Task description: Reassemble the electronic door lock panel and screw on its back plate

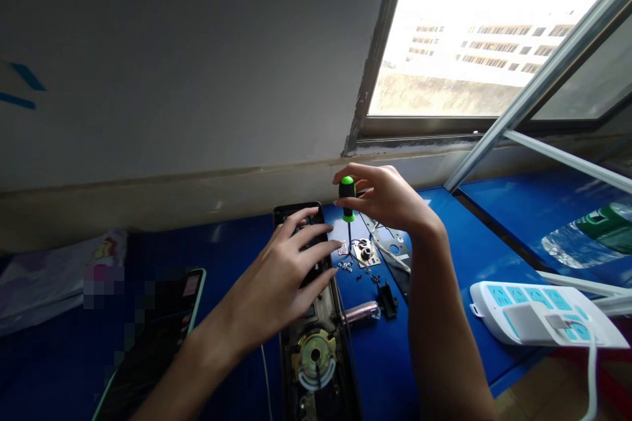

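My right hand (378, 191) grips a black and green screwdriver (347, 200) by its handle, shaft pointing down. Its tip is near a small metal plate with a round black part (365, 252); whether they touch I cannot tell. My left hand (291, 256) lies with fingers spread over a long dark device housing (316, 316), hiding part of its inside. Lower in the housing a round brass-coloured metal disc (315, 352) shows. Beside it on the blue table lie several small screws (345, 266), a pinkish cylinder (362, 313) and a black plastic piece (388, 300).
A dark flat panel with a pale cable (392, 253) lies under my right forearm. To the right are a white power strip (513, 322) with a plug in it and a plastic bottle (587, 237). A phone or tablet (162, 342) and a plastic bag (49, 276) lie left.
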Motion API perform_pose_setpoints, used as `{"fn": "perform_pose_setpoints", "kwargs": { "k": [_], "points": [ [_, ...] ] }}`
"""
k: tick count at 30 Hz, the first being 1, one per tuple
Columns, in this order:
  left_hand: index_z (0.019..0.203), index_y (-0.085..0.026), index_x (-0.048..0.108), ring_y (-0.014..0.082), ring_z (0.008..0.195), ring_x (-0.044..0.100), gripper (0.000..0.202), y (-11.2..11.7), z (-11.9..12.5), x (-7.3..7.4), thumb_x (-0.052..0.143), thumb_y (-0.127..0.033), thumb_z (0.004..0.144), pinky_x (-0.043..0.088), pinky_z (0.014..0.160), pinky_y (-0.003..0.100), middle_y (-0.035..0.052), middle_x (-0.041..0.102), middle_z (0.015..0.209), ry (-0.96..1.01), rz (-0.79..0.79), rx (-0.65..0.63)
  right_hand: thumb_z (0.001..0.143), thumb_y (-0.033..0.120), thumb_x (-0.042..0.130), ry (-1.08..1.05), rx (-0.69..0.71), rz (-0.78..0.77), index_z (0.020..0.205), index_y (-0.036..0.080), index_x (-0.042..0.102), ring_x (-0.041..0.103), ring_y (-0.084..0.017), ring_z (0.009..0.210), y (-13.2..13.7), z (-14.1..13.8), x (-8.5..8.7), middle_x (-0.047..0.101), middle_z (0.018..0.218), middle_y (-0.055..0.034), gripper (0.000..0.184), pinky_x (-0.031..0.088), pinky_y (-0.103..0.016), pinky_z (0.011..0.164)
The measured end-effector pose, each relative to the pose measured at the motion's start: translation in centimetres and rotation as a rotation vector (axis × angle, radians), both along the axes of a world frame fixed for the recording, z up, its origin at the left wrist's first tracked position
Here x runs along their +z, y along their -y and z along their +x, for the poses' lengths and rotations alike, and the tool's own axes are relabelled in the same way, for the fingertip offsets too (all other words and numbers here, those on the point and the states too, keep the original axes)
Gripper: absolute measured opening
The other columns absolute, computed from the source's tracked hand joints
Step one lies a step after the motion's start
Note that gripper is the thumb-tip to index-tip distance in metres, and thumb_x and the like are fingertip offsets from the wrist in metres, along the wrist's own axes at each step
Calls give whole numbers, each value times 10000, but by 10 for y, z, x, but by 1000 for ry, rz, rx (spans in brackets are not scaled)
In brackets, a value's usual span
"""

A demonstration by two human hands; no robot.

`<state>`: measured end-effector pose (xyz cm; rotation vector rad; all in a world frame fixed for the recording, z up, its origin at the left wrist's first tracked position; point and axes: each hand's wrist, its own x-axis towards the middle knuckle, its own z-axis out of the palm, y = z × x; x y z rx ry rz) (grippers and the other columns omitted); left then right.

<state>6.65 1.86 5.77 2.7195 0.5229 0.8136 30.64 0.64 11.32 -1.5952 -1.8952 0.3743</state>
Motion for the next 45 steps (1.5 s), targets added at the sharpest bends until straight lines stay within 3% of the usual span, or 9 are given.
{"fn": "perform_pose_setpoints", "kwargs": {
  "k": [5, 10, 14, 18, 23, 26, 32, 38, 45],
  "points": [
    [1237, -198, 750, 325, 1409, 506, 257, -6, -5, 2, 668, -242, 997, 549, 1123, 537, 116, 712, 1310, 83, -18, 17, 894, 341, 775, -34, -40, 155, 1149, 245, 756, 745, -189, 870, 13, -4, 13, 790, 1094, -50, 273, 660, -340, 745],
    [1246, -202, 744, 267, 1214, 634, 297, -10, -13, 7, 742, -228, 950, 610, 1013, 436, 101, 713, 1247, 95, -64, 41, 883, 358, 792, -170, -188, 500, 1174, 264, 733, 787, -209, 935, 23, -16, 25, 796, 1088, -37, 311, 685, -312, 680],
    [1258, -192, 738, 243, 1125, 673, 351, -10, -16, 12, 791, -195, 911, 621, 974, 404, 90, 728, 1194, 80, -63, 68, 886, 339, 806, -314, -265, 767, 1095, 288, 733, 792, -226, 980, 27, -25, 31, 789, 1022, -17, 227, 709, -358, 739],
    [1222, -147, 742, 230, 1064, 691, 332, -8, -15, 14, 801, -150, 896, 621, 936, 373, 93, 748, 1145, 114, -13, 88, 875, 310, 824, -364, -291, 909, 1058, 264, 753, 796, -216, 927, 28, -31, 32, 783, 942, -6, 202, 712, -359, 739],
    [1105, -137, 766, 206, 930, 712, 202, -9, -12, 12, 787, -131, 904, 619, 833, 338, 68, 771, 1003, 197, 50, 100, 885, 320, 811, -403, -307, 848, 1063, 287, 751, 798, -244, 981, 26, -39, 31, 779, 951, -2, 191, 718, -403, 770],
    [1027, -141, 774, 198, 860, 710, 97, -10, -13, 10, 758, -136, 931, 607, 778, 331, 57, 774, 937, 225, 85, 116, 850, 290, 845, -425, -291, 905, 1031, 277, 766, 795, -227, 964, 25, -42, 31, 762, 909, 8, 198, 716, -368, 772],
    [984, -136, 770, 202, 845, 701, 54, -12, -16, 11, 760, -135, 931, 595, 762, 331, 56, 764, 912, 195, 58, 117, 854, 304, 839, -395, -266, 893, 1083, 300, 765, 798, -237, 989, 28, -43, 32, 770, 968, 17, 241, 727, -384, 766],
    [992, -158, 768, 197, 871, 700, 49, -8, -19, 15, 734, -151, 957, 583, 774, 324, 49, 744, 948, 37, -85, 93, 901, 360, 807, -247, -98, 756, 1261, 373, 715, 792, -290, 1090, 42, -41, 39, 795, 1138, -15, 372, 721, -474, 882],
    [984, -184, 747, 199, 906, 682, 64, 0, -20, 19, 686, -166, 995, 553, 793, 327, 38, 704, 967, -82, -151, 129, 926, 265, 759, -222, 56, 596, 1370, 353, 669, 771, -293, 1148, 48, -54, 40, 793, 1201, -11, 462, 720, -475, 885]
  ]
}}
